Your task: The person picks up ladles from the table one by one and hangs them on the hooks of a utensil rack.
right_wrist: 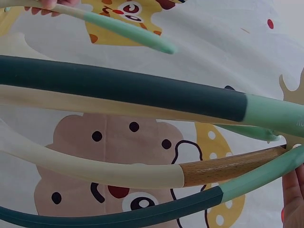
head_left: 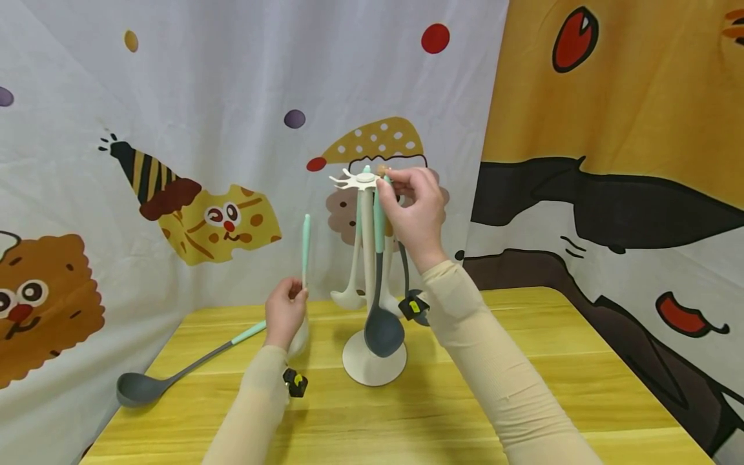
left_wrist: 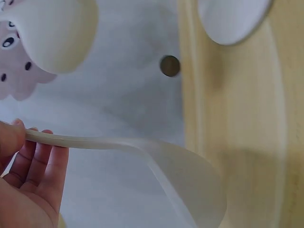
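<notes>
My left hand [head_left: 286, 313] grips a white utensil [left_wrist: 185, 175] by its slim shaft, below the mint handle. It stands upright, its broad, bent head pointing down beside the utensil rack [head_left: 367, 242]. At the rack's top, my right hand [head_left: 418, 210] pinches the upper end of the mint handle of a dark grey ladle [head_left: 383, 332], which hangs in front of the post. In the right wrist view, fingers [right_wrist: 292, 192] show beside a second mint handle [right_wrist: 266, 175]. Part of the rack's hook ring is hidden by my right hand.
Another dark grey ladle [head_left: 139, 389] lies on the wooden table [head_left: 465, 413] at the left. On the rack hang a white ladle [head_left: 349, 297], a wood-handled white utensil [right_wrist: 128, 173] and a second dark utensil [head_left: 403, 261]. A printed cloth [head_left: 244, 77] hangs behind the table.
</notes>
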Demonstrator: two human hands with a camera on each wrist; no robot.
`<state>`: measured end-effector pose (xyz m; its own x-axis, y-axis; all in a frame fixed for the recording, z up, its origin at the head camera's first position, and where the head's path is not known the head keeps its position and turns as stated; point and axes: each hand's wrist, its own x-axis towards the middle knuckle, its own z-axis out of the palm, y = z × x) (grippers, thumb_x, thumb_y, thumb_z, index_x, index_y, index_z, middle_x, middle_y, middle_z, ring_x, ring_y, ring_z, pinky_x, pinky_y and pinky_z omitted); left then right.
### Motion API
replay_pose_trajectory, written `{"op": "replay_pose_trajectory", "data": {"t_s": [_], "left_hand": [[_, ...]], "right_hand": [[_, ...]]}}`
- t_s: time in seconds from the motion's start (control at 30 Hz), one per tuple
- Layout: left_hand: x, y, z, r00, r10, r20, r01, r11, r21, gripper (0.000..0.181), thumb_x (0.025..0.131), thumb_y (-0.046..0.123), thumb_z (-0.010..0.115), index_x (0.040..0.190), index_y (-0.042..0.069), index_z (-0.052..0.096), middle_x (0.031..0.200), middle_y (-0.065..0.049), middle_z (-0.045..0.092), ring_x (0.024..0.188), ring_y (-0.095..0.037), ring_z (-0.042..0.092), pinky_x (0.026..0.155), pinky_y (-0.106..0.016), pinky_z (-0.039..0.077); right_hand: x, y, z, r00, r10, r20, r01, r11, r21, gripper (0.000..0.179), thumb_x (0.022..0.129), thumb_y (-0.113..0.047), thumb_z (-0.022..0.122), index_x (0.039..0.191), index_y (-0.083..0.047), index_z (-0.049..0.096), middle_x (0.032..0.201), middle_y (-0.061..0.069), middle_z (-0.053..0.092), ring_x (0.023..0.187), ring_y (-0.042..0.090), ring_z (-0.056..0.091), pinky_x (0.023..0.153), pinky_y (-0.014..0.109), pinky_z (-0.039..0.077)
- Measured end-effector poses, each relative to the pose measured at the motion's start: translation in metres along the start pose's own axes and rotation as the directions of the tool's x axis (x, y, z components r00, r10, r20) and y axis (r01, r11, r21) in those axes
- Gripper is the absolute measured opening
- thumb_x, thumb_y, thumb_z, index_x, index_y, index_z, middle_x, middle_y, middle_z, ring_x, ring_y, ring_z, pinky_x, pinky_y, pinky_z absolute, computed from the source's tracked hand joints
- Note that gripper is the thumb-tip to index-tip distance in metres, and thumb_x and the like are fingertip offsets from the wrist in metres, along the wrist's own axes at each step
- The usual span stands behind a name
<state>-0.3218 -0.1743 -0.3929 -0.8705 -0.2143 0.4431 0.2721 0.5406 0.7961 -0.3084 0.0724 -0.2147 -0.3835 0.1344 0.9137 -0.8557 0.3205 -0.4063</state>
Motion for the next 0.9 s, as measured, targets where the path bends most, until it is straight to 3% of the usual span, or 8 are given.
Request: {"op": "replay_pose_trajectory", "data": {"t_s": [0.27,0.53,0.73,0.9], "left_hand": [[0.004,0.028,-0.005,1.000,-0.015,-0.007,0.014,0.993,-0.119,0.010,0.095,0.006,0.064,0.104,0.001,0.064,0.100,-0.016,0.066,0.095,-0.029,0.061,0.083,-0.041,0.050],[0.006,0.052,-0.011,1.000,0.009,-0.004,-0.009,0.969,-0.249,0.010,0.096,0.005,0.063,0.103,-0.001,0.064,0.095,-0.016,0.066,0.087,-0.023,0.061,0.070,-0.022,0.052],[0.007,0.065,-0.015,0.999,0.038,0.010,-0.034,0.959,-0.283,0.010,0.097,0.006,0.063,0.105,-0.001,0.064,0.097,-0.017,0.066,0.088,-0.023,0.062,0.071,-0.020,0.053],[0.006,0.074,-0.016,0.998,0.059,0.015,-0.051,0.950,-0.309,0.011,0.097,0.006,0.063,0.104,-0.001,0.065,0.098,-0.018,0.066,0.087,-0.023,0.063,0.071,-0.021,0.055]], "right_hand": [[0.001,-0.001,0.000,1.000,-0.001,-0.002,0.001,1.000,-0.005,0.020,0.091,-0.013,0.069,0.105,0.002,0.069,0.101,0.012,0.060,0.086,0.019,0.061,0.080,0.035,0.055],[0.000,0.001,0.000,1.000,-0.011,0.005,0.011,1.000,-0.019,0.020,0.092,-0.014,0.068,0.105,0.002,0.069,0.101,0.013,0.060,0.086,0.020,0.062,0.079,0.036,0.056],[0.000,-0.001,0.000,1.000,-0.011,0.003,0.011,1.000,-0.017,0.020,0.092,-0.013,0.068,0.105,0.003,0.069,0.101,0.014,0.060,0.086,0.020,0.061,0.079,0.034,0.056],[0.001,-0.001,-0.001,1.000,-0.012,0.002,0.012,1.000,-0.015,0.020,0.092,-0.013,0.068,0.104,0.002,0.069,0.101,0.013,0.061,0.086,0.020,0.061,0.079,0.040,0.056]]}}
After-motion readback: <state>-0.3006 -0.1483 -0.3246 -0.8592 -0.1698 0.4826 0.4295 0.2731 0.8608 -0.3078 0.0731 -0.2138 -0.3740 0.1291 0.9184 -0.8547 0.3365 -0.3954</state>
